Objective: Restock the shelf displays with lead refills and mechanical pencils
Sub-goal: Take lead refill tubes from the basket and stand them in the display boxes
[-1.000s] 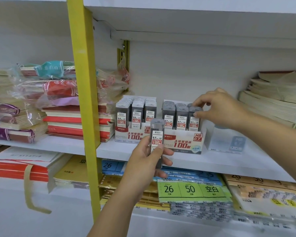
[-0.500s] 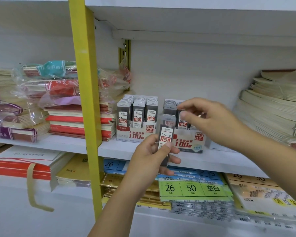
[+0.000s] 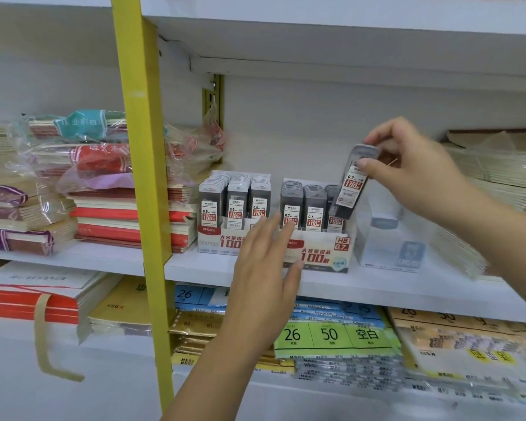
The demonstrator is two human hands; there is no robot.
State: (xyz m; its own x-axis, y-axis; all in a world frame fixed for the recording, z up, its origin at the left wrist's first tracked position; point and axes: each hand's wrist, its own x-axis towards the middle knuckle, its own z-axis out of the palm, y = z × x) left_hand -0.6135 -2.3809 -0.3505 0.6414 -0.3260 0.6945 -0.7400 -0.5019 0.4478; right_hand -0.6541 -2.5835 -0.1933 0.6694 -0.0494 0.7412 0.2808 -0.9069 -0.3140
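Pinch grip of right hand (image 3: 415, 171) on tilted refill case (image 3: 349, 191)

The white middle shelf (image 3: 213, 270) runs behind a yellow post (image 3: 140, 177). At its left end, wrapped notebook bundles (image 3: 94, 165) are piled up, with a stack of red and cream notebooks (image 3: 125, 221) next to them, partly behind the post. Just beside that stack two refill boxes stand side by side, the 0.5 box (image 3: 219, 238) and the 0.7 box (image 3: 324, 255), each holding rows of upright cases. A clear box (image 3: 389, 247) follows on the right, then a slumped stack of cream booklets (image 3: 498, 183). Flat paper packs (image 3: 331, 334) lie on the lower shelf (image 3: 19, 375).
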